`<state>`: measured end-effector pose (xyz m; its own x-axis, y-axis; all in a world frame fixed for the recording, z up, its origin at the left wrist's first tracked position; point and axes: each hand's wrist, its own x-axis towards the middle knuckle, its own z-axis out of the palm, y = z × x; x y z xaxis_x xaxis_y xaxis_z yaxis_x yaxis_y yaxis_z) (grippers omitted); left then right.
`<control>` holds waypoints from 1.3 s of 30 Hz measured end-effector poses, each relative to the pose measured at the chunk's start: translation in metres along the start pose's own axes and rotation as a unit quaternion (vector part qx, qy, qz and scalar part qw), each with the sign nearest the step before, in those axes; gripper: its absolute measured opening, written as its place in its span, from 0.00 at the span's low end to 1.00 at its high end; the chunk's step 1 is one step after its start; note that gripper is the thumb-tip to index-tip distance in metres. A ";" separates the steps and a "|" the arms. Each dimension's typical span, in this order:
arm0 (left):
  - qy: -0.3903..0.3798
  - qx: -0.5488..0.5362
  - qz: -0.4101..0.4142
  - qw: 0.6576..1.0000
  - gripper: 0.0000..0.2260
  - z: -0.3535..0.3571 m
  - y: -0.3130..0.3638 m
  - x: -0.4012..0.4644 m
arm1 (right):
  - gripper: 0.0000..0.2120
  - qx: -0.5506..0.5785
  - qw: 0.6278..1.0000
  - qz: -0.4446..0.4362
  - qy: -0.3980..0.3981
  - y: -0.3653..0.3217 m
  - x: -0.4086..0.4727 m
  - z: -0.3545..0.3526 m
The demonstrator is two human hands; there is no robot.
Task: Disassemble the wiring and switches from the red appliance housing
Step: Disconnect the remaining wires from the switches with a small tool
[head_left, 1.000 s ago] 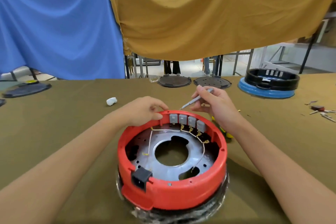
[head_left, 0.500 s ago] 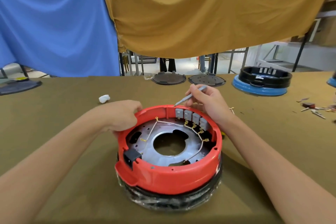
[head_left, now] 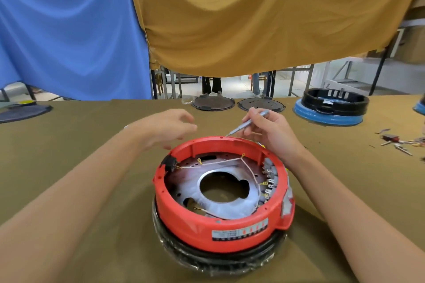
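Behind red housing (head_left: 220, 220), black-blue housing (head_left: 331, 108), two discs (head_left: 213, 102)

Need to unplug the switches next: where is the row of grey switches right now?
In the head view, the grey switches line the inner right wall of the red housing, below the right hand.

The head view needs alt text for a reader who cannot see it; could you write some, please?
A red appliance housing with wires and switches inside sits on an olive table. The right hand grips a screwdriver at its far rim; the left hand hovers open.
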<state>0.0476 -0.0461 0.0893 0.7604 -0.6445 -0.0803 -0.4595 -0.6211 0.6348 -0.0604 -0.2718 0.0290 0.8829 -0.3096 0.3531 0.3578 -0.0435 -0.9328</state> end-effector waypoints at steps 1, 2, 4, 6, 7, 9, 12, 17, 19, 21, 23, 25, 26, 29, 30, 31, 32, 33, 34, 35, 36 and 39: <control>-0.012 0.021 -0.037 0.999 0.19 -0.006 -0.006 -0.012 | 0.13 -0.005 1.000 -0.002 -0.003 0.000 0.000 0.000; -0.032 0.029 -0.064 0.997 0.20 -0.010 -0.013 -0.025 | 0.13 -0.008 1.000 -0.004 -0.008 0.000 0.000 0.000; -0.076 -0.003 -0.091 0.993 0.20 -0.012 -0.025 -0.050 | 0.13 -0.006 1.000 -0.006 -0.020 0.000 0.000 0.002; -0.095 -0.021 -0.082 0.992 0.17 -0.004 -0.030 -0.068 | 0.13 -0.022 0.999 -0.012 -0.025 0.000 -0.001 0.003; -0.089 -0.023 -0.072 0.993 0.15 0.002 -0.033 -0.071 | 0.13 -0.031 0.999 -0.016 -0.024 -0.001 -0.001 0.004; -0.060 -0.042 -0.054 0.996 0.14 0.010 -0.034 -0.069 | 0.13 -0.038 0.999 -0.023 -0.020 -0.002 -0.001 0.003; -0.054 -0.055 -0.022 0.997 0.17 0.008 -0.030 -0.056 | 0.12 -0.035 0.999 -0.032 -0.018 -0.005 -0.002 0.002; -0.110 -0.018 0.091 0.990 0.24 0.004 -0.020 -0.031 | 0.09 -0.030 0.998 -0.029 -0.052 -0.005 -0.003 0.003; -0.127 -0.033 0.114 0.985 0.22 0.007 -0.018 -0.018 | 0.08 -0.032 0.997 -0.029 -0.059 -0.005 -0.003 0.003; -0.119 -0.020 0.132 0.984 0.19 0.012 -0.016 -0.006 | 0.07 -0.040 0.997 -0.031 -0.063 -0.005 -0.003 0.002; -0.085 0.024 0.148 0.985 0.16 0.018 -0.014 0.004 | 0.08 -0.046 0.996 -0.030 -0.072 -0.004 -0.002 0.003; -0.019 0.091 0.145 0.985 0.11 0.024 -0.014 0.012 | 0.09 -0.050 0.995 -0.032 -0.079 -0.003 -0.003 0.005; 0.030 0.140 0.132 0.981 0.07 0.027 -0.015 0.015 | 0.10 -0.055 0.995 -0.036 -0.078 -0.002 -0.003 0.007; 0.111 0.223 0.075 0.965 0.07 0.038 -0.023 0.019 | 0.11 -0.088 0.993 -0.053 -0.057 -0.001 -0.004 0.011; 0.114 0.217 0.075 0.967 0.08 0.040 -0.025 0.020 | 0.12 -0.099 0.992 -0.060 -0.049 0.000 -0.004 0.012; 0.115 0.203 0.084 0.969 0.08 0.041 -0.026 0.020 | 0.13 -0.105 0.991 -0.068 -0.043 0.000 -0.005 0.014; 0.108 0.187 0.099 0.971 0.08 0.040 -0.026 0.021 | 0.13 -0.110 0.990 -0.076 -0.038 0.000 -0.005 0.015; 0.093 0.170 0.115 0.974 0.08 0.038 -0.025 0.021 | 0.13 -0.116 0.989 -0.082 -0.032 -0.001 -0.005 0.017; 0.072 0.157 0.130 0.976 0.08 0.037 -0.023 0.021 | 0.13 -0.125 0.988 -0.087 -0.027 -0.001 -0.005 0.018; 0.053 0.150 0.143 0.977 0.08 0.036 -0.022 0.021 | 0.12 -0.135 0.986 -0.090 -0.025 -0.002 -0.005 0.019; 0.042 0.145 0.153 0.977 0.08 0.036 -0.020 0.020 | 0.12 -0.146 0.985 -0.091 -0.025 -0.002 -0.006 0.020; 0.065 0.114 0.172 0.976 0.05 0.038 -0.017 0.019 | 0.11 -0.185 0.978 -0.098 -0.025 -0.003 -0.008 0.022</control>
<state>0.0521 -0.0647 0.0478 0.5883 -0.7797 0.2144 -0.7766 -0.4709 0.4184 -0.0617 -0.2482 0.0303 0.8254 -0.2154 0.5219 0.3949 -0.4404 -0.8063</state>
